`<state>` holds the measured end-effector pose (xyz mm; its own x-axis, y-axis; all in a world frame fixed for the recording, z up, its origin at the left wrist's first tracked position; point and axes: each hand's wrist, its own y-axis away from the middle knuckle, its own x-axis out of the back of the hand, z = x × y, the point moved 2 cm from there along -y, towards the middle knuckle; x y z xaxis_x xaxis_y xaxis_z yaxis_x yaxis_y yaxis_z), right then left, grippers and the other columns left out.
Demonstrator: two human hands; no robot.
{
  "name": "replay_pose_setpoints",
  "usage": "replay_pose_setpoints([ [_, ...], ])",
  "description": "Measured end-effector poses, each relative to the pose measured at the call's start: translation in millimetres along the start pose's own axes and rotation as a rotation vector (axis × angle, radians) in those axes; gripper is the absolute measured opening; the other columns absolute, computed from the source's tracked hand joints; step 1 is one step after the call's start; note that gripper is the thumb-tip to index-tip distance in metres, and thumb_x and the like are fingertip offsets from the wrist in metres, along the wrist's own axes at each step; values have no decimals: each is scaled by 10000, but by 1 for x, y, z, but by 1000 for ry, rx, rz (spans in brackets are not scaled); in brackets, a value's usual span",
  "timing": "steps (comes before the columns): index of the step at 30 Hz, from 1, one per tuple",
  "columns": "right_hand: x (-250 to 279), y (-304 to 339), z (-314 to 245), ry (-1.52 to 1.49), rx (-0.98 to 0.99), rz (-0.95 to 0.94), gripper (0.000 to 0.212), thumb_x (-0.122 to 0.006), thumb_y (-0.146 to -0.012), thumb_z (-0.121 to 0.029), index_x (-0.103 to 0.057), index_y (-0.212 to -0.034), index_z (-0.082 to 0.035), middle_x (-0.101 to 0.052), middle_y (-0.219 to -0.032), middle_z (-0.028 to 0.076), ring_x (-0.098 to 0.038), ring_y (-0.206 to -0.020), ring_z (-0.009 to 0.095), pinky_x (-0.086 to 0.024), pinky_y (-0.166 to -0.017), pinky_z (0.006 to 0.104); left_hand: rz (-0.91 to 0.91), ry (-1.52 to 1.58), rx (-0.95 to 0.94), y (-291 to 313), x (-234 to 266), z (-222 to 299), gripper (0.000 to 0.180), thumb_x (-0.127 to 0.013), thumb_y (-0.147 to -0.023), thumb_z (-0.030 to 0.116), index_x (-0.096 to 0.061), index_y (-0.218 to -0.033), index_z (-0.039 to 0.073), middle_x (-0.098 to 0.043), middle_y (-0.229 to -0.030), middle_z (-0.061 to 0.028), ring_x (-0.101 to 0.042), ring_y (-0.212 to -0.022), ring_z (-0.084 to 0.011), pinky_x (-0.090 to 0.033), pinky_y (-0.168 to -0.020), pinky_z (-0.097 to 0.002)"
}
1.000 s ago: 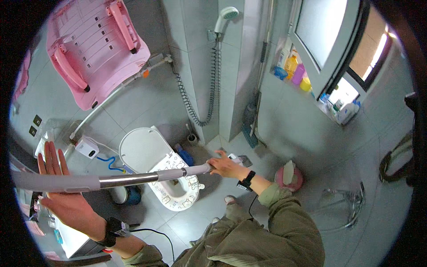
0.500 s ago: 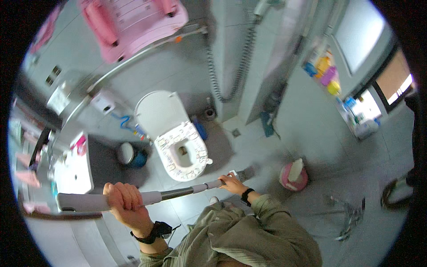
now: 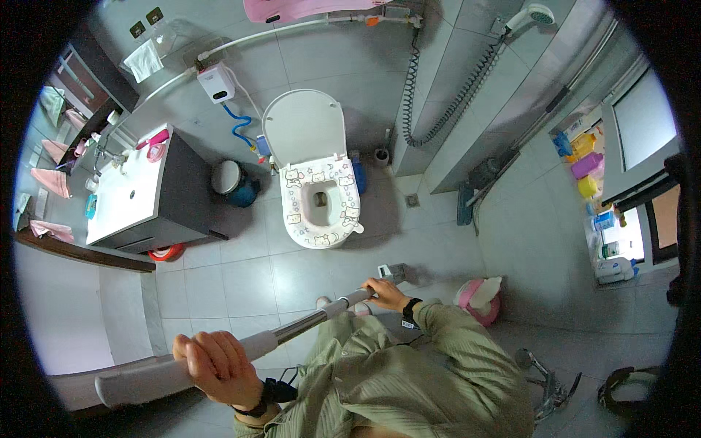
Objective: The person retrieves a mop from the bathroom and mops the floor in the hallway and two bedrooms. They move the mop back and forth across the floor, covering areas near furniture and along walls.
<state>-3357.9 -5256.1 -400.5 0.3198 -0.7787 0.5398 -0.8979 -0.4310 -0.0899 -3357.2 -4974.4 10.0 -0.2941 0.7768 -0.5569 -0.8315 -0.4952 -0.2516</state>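
Note:
A long telescopic pole with white grip sections and a silver middle slants across in front of me. Its thick end is at the lower left. My left hand is wrapped round the thick white grip. Farther along, my right hand closes round the thinner white section. Just beyond that hand, over the floor, shows a small grey-and-white head, apparently at the pole's far end. In front stands a white toilet with its lid raised and a patterned cover on the seat.
To the left stand a white sink on a dark cabinet and a blue bin. A pink bin is close to my right arm. A floor brush leans by the right wall, below a shower hose. Bottles line the window ledge.
The pole's thick left end has swung lower and toward me, so it tilts more steeply. Both hands still grip it. The whole view has shifted, showing more of the sink and floor.

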Motion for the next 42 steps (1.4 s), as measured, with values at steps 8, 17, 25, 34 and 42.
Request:
replay_pose_setpoints([
  [8,-78,-22,-6,-180,-257,-239,181,-570,-923,-191,-464,-1021,-82,-564,-831,136,-580,-766,351,-412,-667,490,-492,-141,127,15,25,-1,268,-557,-945,112,-409,-734,39,-514,-537,-83,-490,-456,-156,-403,-419,-307],
  [17,-185,-158,-129,50,34,-480,397,-787,-752,-193,-527,-1032,-88,-635,-984,111,-617,-927,345,-477,-718,455,-355,-70,-199,-55,129,113,247,-599,-841,-23,-461,-641,23,-496,-466,-70,-458,-369,-148,-416,-378,-298],
  [25,-337,-282,-228,-83,-13,-693,480,-776,-776,-280,-559,-1136,-49,-611,-1167,149,-609,-1060,322,-519,-812,421,-85,-286,-514,-72,244,198,197,-584,-779,-57,-473,-639,24,-497,-480,-57,-443,-367,-152,-410,-381,-283],
  [34,-441,-389,-378,-1053,-1006,-1434,401,-574,-952,-313,-490,-1133,35,-621,-1067,198,-658,-961,294,-577,-842,422,51,-492,-665,-129,335,209,155,-623,-742,-24,-499,-655,8,-491,-485,-61,-470,-370,-176,-412,-385,-290],
  [42,-580,-515,-439,-708,-1068,-1510,157,-628,-908,-123,-567,-996,-9,-638,-890,102,-674,-761,204,-612,-706,317,233,-663,-835,-230,417,230,231,-720,-761,127,-543,-694,-6,-579,-565,-89,-566,-449,-212,-481,-434,-322],
])
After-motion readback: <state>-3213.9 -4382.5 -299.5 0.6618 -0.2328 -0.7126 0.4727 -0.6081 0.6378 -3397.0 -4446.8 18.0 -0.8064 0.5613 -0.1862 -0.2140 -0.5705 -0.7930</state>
